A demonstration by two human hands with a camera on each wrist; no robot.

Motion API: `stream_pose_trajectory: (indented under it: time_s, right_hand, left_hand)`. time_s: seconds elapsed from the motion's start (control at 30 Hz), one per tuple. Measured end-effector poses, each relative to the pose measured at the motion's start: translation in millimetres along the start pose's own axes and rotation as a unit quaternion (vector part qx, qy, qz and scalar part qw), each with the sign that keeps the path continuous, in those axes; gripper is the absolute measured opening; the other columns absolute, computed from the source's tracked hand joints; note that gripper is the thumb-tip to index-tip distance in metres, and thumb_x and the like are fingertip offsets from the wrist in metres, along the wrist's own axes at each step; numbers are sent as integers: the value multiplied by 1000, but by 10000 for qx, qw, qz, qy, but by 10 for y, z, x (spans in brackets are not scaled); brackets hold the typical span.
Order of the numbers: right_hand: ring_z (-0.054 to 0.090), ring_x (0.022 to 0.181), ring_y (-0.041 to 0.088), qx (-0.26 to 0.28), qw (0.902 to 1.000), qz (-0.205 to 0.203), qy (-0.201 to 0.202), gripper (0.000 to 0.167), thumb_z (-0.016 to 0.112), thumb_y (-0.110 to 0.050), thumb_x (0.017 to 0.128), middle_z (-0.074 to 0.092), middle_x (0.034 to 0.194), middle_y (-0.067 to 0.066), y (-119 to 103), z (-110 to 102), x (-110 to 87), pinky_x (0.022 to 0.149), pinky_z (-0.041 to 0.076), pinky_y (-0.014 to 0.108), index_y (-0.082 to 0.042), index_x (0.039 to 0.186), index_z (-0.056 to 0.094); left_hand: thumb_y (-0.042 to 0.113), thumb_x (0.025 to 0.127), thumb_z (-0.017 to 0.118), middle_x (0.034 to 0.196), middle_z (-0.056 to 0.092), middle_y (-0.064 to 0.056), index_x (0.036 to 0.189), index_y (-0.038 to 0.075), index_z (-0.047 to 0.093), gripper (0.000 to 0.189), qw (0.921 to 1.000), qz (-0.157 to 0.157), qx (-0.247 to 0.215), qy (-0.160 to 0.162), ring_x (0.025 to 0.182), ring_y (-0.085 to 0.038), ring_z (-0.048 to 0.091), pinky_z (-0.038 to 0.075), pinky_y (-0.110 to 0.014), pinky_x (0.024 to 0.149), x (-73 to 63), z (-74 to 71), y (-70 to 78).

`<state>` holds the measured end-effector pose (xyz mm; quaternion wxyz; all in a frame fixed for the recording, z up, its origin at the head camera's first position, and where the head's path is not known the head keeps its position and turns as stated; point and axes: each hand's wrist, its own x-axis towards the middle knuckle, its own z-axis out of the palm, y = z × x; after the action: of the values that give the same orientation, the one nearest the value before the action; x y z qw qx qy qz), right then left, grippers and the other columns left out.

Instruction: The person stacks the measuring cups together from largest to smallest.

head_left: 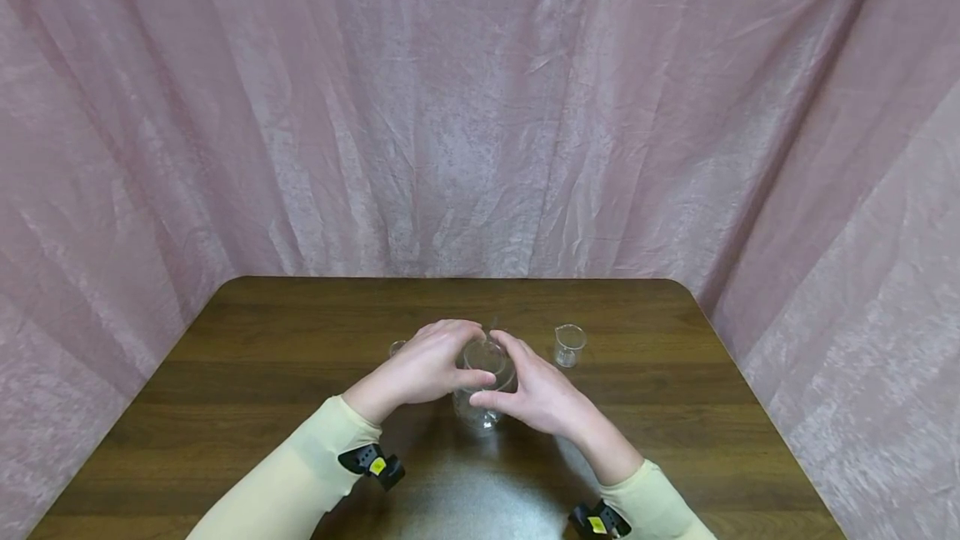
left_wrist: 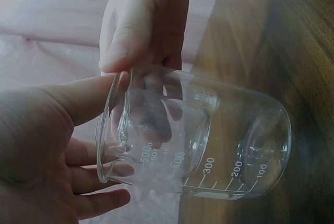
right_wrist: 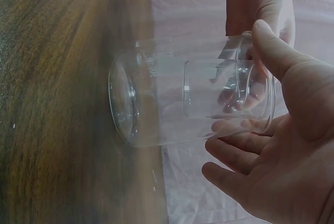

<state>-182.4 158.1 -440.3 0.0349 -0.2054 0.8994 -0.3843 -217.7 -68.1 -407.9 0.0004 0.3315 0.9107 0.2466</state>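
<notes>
A large clear glass beaker with a white scale stands upright on the wooden table. Inside its upper part sits a smaller beaker, its base well above the large one's bottom. My left hand curves round the large beaker's rim from the left, thumb on the near side. From the right, my right hand does the same, with its thumb against the rim in the right wrist view. The lower fingers of both hands spread loosely beside the glass. Whether any finger supports the inner beaker I cannot tell.
A small beaker stands on the table beyond my right hand. Behind my left hand the edge of another glass vessel shows, mostly hidden. Pink curtains hang around the brown table.
</notes>
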Motion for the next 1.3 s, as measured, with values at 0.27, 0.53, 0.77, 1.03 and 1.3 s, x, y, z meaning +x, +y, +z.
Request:
stream_pose_trajectory:
  time_s: [0.27,0.53,0.77,1.03,1.3]
  right_hand:
    - [62,139,31,130,9998,-128,8,105,95,-47,88,55,162,14,4,-7,29,117,47,59,-7,168,40]
    - [71,122,31,142,9999,59,-12,110,96,-48,85,60,158,14,13,28,12,111,51,60,-11,170,36]
    - [74,113,23,151,9998,154,-10,108,95,-47,88,61,157,11,11,47,8,110,52,56,-12,170,34]
    - [75,104,16,139,9996,229,-26,109,92,-55,88,60,158,11,16,62,7,109,53,55,-13,170,33]
    - [65,134,34,59,9998,156,91,106,92,-52,89,62,155,14,5,75,10,110,52,58,-10,168,37]
  left_hand:
    - [45,94,89,132,73,-8,129,7,73,54,9999,43,154,-13,131,-31,65,49,-59,110,16,7,13]
    - [46,92,89,130,75,-7,127,7,75,54,9995,-25,286,-135,131,-31,65,47,-58,113,30,7,42]
    - [47,90,91,123,78,-5,122,9,78,52,9986,-70,495,-171,124,-29,69,49,-57,110,58,-5,64]
    - [48,86,93,115,78,1,113,14,80,45,9963,-159,804,-238,120,-29,69,49,-58,109,80,-28,98]
    - [49,84,95,117,79,2,111,15,81,45,9927,-303,1104,-379,127,-31,66,44,-62,113,102,-56,156]
